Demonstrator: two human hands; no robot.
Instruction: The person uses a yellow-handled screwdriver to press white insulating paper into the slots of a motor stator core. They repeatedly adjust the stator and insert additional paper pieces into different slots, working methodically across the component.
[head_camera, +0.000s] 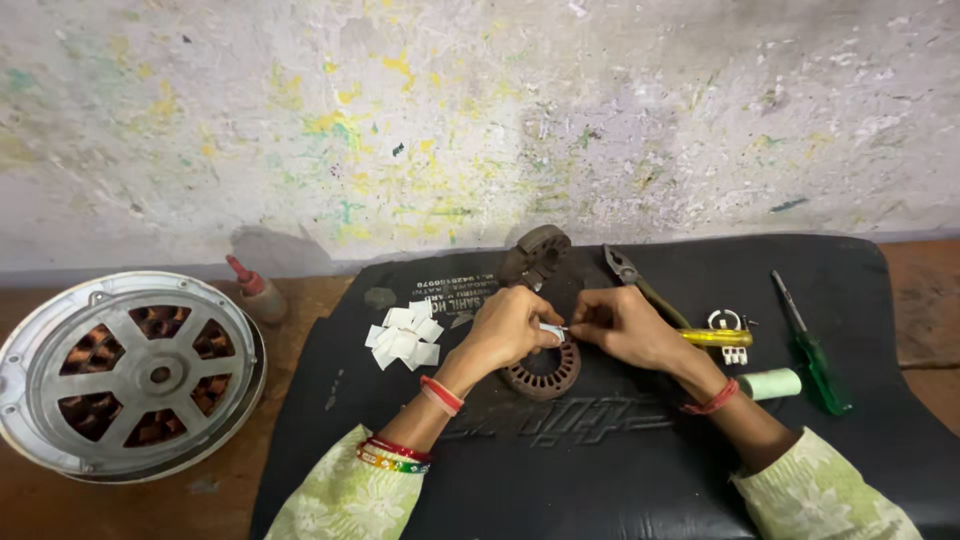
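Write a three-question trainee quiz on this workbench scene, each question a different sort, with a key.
1. True or false: both hands, left hand and right hand, pinch one small white paper slip over the round brown slotted metal stator core.
2. Which lies farthest right on the black mat? A) pile of white paper slips B) green-handled screwdriver C) yellow-handled pliers
3. Fill in: the round silver motor housing with copper windings rests on the person's ____ side.

Key: 1 true; 2 B; 3 left.
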